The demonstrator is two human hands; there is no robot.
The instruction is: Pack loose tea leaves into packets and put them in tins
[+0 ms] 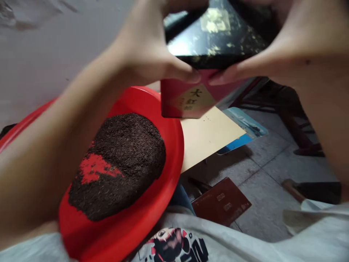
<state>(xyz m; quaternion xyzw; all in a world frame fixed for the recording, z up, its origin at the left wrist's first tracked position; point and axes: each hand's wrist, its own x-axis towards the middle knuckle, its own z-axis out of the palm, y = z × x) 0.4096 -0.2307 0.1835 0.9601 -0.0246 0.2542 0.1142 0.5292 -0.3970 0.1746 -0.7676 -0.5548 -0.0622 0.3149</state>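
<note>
Both hands hold up a tea tin (pixel 188 100) at the top of the view. It has a glossy dark lid (pixel 215 40) with gold patterning and red sides, plus a gold diamond label with dark characters. My left hand (pixel 152 54) grips it from the left, its thumb along the front edge under the lid. On the opposite side, my right hand (pixel 275 51) clasps it with the thumb in a matching place. Most other fingers are cut off or behind the tin. Below my left forearm sits a red plastic basin (pixel 174 145) with dark loose tea leaves (pixel 133 145) spread inside.
A cream-coloured board (pixel 207 138) lies right of the basin, over a blue picture-printed board (pixel 248 123). Lower down is a reddish-brown stool top (pixel 222 202) above the grey tiled floor (pixel 272 156). Dark wooden furniture legs (pixel 294 127) stand at right; a pale wall (pixel 68 43) is at left.
</note>
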